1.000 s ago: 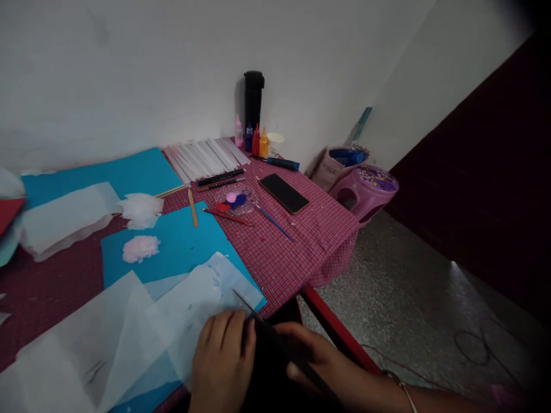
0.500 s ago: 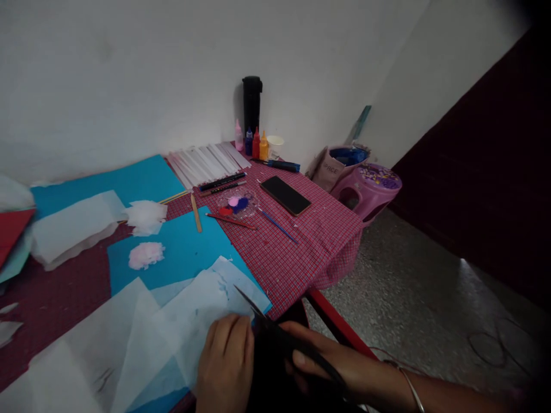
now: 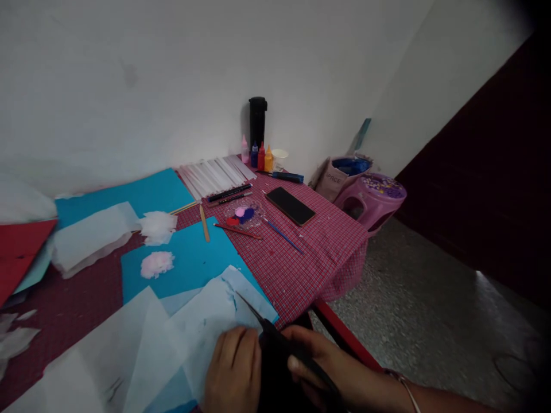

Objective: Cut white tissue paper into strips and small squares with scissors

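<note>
My right hand [image 3: 316, 358] is closed around the handles of black scissors [image 3: 275, 338]. The blades look closed and point up and left over the edge of thin white tissue paper [image 3: 206, 318]. Beside them, my left hand [image 3: 235, 367] has its fingers curled at the right edge of that paper, seemingly gripping it; the fingertips are hidden. Overlapping translucent sheets [image 3: 124, 338] spread to the left. Beneath the white paper lies a blue sheet [image 3: 185, 255], bearing a crumpled pale pink paper tuft [image 3: 157, 264].
A paint palette [image 3: 243, 213], a phone [image 3: 290, 205], a blue brush [image 3: 283, 235] and pens [image 3: 230, 192] lie on the checked tablecloth [image 3: 275, 269]. Behind are paper strips [image 3: 215, 176], paint bottles [image 3: 261, 156] and a black flask [image 3: 257, 120]. A pink stool [image 3: 372, 198] stands right.
The camera view has tilted slightly, so the table appears lower and further right. Both hands keep nearly the same grip, with the scissors still at the paper's edge.
</note>
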{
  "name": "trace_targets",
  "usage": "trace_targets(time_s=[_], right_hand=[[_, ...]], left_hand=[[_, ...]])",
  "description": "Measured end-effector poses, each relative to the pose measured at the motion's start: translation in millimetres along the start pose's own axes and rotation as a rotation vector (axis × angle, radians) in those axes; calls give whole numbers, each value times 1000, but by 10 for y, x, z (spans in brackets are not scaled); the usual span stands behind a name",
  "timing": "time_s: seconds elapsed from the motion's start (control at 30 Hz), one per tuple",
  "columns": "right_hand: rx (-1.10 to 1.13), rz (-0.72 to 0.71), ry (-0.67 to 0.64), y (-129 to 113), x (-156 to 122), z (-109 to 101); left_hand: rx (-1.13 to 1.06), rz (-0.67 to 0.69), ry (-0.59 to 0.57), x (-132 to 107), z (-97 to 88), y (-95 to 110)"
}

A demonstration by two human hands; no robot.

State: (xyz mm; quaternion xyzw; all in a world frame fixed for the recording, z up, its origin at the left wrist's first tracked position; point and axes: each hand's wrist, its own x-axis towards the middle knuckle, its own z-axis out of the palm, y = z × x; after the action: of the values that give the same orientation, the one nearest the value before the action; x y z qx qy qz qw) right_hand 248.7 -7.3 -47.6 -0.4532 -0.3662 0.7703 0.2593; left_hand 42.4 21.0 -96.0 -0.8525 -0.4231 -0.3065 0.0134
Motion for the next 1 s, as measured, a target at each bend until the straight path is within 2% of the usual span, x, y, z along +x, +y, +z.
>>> trace_targets(time_s=[0.07, 0.23, 0.33, 0.43, 0.53, 0.6, 0.67, 0.7, 0.77, 0.83, 0.93, 1.0], right_hand=[[18, 2, -11, -3, -1, -19], [101, -25, -68, -102, -59, -68], [80, -74, -75, -180, -105, -64], [53, -91, -31, -209, -126, -42], [28, -111, 4, -187, -126, -29], [3, -130, 8, -172, -121, -35], [-16, -149, -4, -171, -110, -50], [-27, -160, -10, -177, -102, -59], [-42, -198, -24, -195, -83, -76], [-49, -236, -37, -212, -63, -87], [-47, -271, -46, -224, -41, -98], [-48, -284, -51, -227, -36, -107]], left_hand=[[2, 11, 0, 1, 3, -16], [-112, -24, 112, 25, -83, 3], [-167, -17, 100, 21, -120, 94], [-151, -25, 95, -7, -77, 208], [-124, 39, 73, -2, -54, 258], [-128, 83, 63, 62, -139, 211], [-142, 61, 55, 197, -320, 88], [-158, 5, 25, 291, -429, 1], [-202, -250, -31, 515, -626, -198], [-259, -455, -126, 750, -736, -395], [-547, -695, -316, 1035, -723, -611], [-730, -770, -407, 1151, -668, -692]])
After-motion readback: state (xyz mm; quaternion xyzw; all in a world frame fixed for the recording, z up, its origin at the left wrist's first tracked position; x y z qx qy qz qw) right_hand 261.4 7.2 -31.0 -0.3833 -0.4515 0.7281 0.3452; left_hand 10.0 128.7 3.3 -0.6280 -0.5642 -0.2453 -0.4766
